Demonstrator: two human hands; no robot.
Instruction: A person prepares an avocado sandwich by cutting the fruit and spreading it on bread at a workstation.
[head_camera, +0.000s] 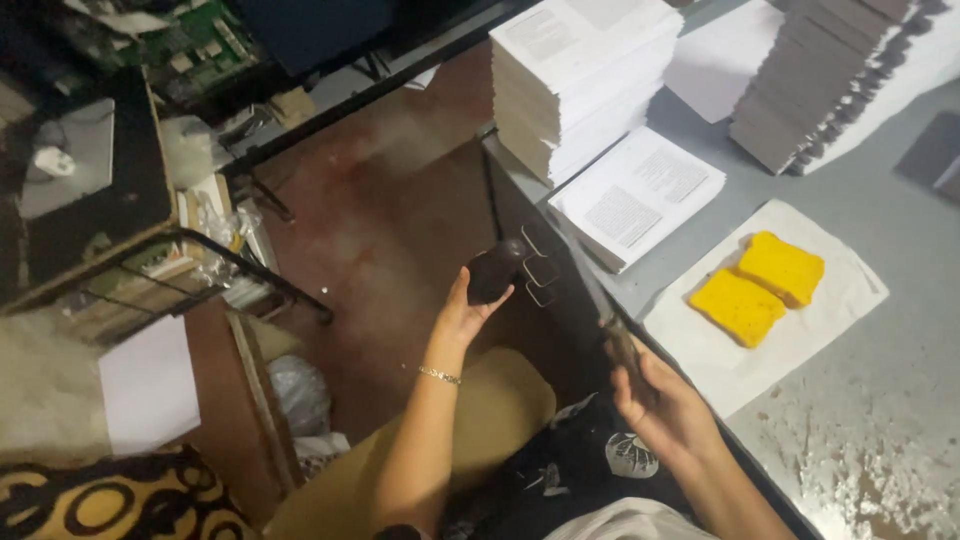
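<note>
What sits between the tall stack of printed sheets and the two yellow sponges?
In the head view, a smaller pile of printed sheets lies between the tall stack and the yellow sponges.

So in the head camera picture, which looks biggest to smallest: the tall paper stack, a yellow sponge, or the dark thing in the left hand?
1. Tall paper stack, clearly biggest.
2. Yellow sponge.
3. Dark rounded object in the left hand; it looks close to the sponge, so that order is unsure.

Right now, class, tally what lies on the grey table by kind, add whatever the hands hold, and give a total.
Yellow sponges: 2
White cloth under them: 1
Stacks of printed sheets: 2
Stack of grey boards: 1
Dark rounded object in the left hand: 1
Thin dark tool in the right hand: 1
Total: 8
</note>
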